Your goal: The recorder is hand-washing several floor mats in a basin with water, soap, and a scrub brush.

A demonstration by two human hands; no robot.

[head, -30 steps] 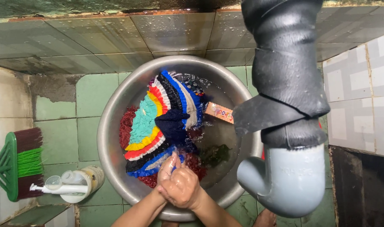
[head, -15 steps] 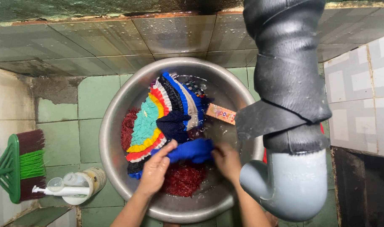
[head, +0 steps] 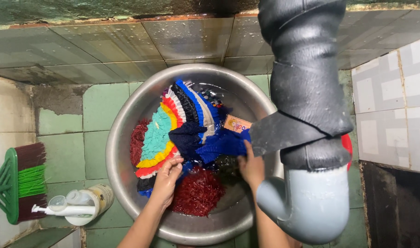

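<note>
1. Head view: left hand (head: 166, 180) lies with fingers loosely spread on the striped ruffled cloth (head: 166, 131); right hand (head: 251, 166) is clamped on the blue cloth (head: 223, 143), both inside the steel basin (head: 122, 179).
2. Risk: pulling hard may splash water onto the tiles, or the wet cloth may slip free.

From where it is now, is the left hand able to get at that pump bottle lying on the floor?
Probably yes: the left hand is inside the basin, and the pump bottle lies just outside the rim with nothing between them.
</note>
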